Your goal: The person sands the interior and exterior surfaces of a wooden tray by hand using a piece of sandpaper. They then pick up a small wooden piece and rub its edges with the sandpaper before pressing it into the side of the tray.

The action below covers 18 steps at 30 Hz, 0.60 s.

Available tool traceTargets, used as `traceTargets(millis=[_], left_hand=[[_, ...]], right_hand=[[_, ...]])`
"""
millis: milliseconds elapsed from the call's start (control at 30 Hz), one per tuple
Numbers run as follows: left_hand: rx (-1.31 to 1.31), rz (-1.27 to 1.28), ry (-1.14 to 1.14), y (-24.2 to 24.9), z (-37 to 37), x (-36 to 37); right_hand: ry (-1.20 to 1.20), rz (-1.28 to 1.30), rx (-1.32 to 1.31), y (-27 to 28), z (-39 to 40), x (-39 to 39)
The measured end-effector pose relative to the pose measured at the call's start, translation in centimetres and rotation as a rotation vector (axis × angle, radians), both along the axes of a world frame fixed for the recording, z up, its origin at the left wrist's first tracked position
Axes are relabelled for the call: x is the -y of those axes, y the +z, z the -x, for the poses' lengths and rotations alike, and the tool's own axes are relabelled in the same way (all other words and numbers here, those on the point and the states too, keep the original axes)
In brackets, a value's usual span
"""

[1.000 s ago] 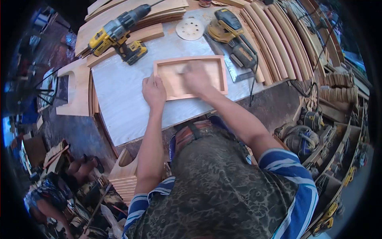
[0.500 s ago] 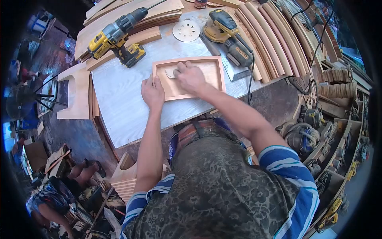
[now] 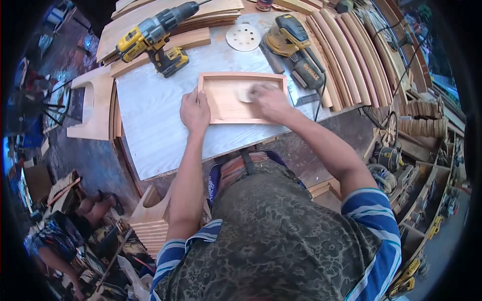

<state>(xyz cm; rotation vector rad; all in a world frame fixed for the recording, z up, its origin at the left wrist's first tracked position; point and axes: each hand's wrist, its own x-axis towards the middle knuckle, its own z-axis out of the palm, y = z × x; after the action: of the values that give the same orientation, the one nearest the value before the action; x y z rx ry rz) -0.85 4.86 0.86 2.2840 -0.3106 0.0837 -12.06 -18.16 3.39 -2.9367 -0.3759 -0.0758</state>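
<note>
A shallow rectangular wooden tray (image 3: 221, 120) with raised sides lies on the pale board. At its left end, my left hand (image 3: 195, 111) is closed around the side, thumb on the rim. Inside the tray, my right hand (image 3: 270, 102) presses a pale, curved-edged piece of sandpaper (image 3: 244, 95) against the bottom, right of the middle. That hand is slightly blurred, and its fingers partly cover the sandpaper. Behind the tray lies a round sanding disc (image 3: 243, 37) with holes.
A yellow cordless drill (image 3: 155, 37) lies back left. A corded sander (image 3: 291, 42) rests back right beside a metal square (image 3: 304, 97). Curved wooden strips (image 3: 346, 60) are stacked at right. Cut wooden panels (image 3: 95, 108) hang past the left edge. Another person's leg (image 3: 95, 213) shows lower left.
My right hand has slid rightward inside the tray with the sandpaper. My left hand stays on the tray's left side. The whole view has shifted slightly.
</note>
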Motion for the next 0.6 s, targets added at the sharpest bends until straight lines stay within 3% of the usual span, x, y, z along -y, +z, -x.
traceTargets(millis=[67, 167, 300, 467, 533, 567, 600], left_hand=[[0.009, 0.008, 0.018, -0.2, 0.1, 0.0], [-0.018, -0.036, -0.004, 0.0, -0.4, 0.0], [-0.011, 0.009, -0.007, -0.5, -0.8, 0.0], [-0.064, 0.025, 0.034, -0.4, -0.3, -0.1], [-0.033, -0.006, 0.021, -0.5, -0.3, -0.1], [-0.035, -0.004, 0.021, -0.5, -0.3, 0.0], [-0.044, -0.006, 0.006, -0.5, -0.5, -0.1]], right_hand=[[-0.137, 0.025, -0.017, 0.6, 1.6, 1.0], [-0.072, -0.085, -0.018, -2.8, -4.1, -3.1], [0.042, -0.177, 0.081, -0.9, -5.2, -5.5], [0.066, -0.163, -0.103, 1.8, 0.3, 2.0], [-0.045, -0.416, -0.21, 2.2, -0.8, 4.2], [-0.047, -0.414, -0.212, 3.0, -1.1, 4.6], [-0.232, -0.543, -0.282, 6.0, -2.0, 4.2]])
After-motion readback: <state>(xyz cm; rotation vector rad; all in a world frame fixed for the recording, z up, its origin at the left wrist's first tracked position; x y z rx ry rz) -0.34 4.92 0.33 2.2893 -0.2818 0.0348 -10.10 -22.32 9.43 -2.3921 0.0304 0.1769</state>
